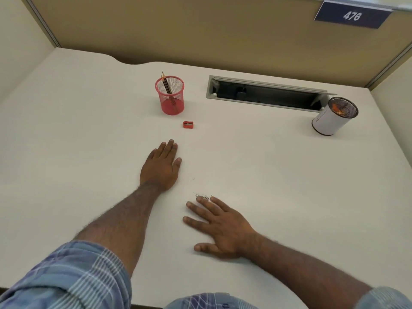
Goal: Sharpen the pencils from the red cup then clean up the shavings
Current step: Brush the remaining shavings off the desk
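**Both hands flat on the desk, shavings at the right fingertips**

The left hand (161,166) lies palm down on the pale off-white desk (78,141), fingers together and stretched out, holding nothing. The right hand (219,224) also rests palm down, nearer and to the right, its fingers spread wide and empty. Just beyond the tips of its far fingers, touching or nearly touching them, sits a small grey heap of pencil shavings (202,196).

Farther off, left of centre, stands the red wire-mesh cup (170,95), upright, with dark pencils (166,84) leaning inside it, their sharpened points sticking up past the rim at the left. A small red plastic sharpener (188,125) lies on the desk just near and right of the cup, apart from it and beyond the left hand's fingertips.

At the far right a white cylindrical bin with a dark mesh lining (332,115) holds something orange inside. Between it and the red cup, a long open cable slot (265,94) is set into the desk. A blue sign reading 476 (352,16) hangs on the tan partition behind. Blue checked sleeves (73,279) are rolled up on both forearms.
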A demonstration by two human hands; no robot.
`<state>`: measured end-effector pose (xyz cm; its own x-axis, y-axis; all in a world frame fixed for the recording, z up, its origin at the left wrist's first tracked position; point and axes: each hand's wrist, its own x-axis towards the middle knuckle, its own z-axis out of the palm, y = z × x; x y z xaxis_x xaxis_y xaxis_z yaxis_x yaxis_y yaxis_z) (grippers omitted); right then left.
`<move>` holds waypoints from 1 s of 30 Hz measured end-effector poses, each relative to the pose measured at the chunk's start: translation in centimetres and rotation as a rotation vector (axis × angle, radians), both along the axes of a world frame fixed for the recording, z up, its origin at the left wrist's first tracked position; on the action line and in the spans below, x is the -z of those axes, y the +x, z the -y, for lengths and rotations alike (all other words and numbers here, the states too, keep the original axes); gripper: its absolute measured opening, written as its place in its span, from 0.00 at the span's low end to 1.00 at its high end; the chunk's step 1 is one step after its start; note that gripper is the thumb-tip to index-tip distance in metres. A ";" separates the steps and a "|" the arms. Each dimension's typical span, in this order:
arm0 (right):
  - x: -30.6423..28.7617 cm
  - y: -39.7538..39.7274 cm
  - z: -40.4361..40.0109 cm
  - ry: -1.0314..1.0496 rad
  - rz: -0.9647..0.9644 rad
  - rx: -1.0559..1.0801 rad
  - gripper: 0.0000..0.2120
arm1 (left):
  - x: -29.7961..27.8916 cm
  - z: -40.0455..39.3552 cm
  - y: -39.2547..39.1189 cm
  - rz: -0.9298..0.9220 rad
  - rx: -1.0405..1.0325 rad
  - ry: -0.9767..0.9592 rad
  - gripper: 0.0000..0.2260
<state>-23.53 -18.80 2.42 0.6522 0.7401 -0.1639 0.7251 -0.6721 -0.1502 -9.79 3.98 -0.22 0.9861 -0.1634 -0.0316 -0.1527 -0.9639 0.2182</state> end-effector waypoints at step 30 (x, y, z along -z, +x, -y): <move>-0.5 5.7 1.6 0.088 0.111 0.600 0.39 | 0.1 0.1 0.1 0.030 -0.028 -0.035 0.26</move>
<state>-17.82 -20.39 2.96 0.9689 0.2462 -0.0262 0.2384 -0.9563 -0.1690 -9.72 3.87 -0.34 0.9907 -0.1359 0.0035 -0.1325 -0.9597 0.2478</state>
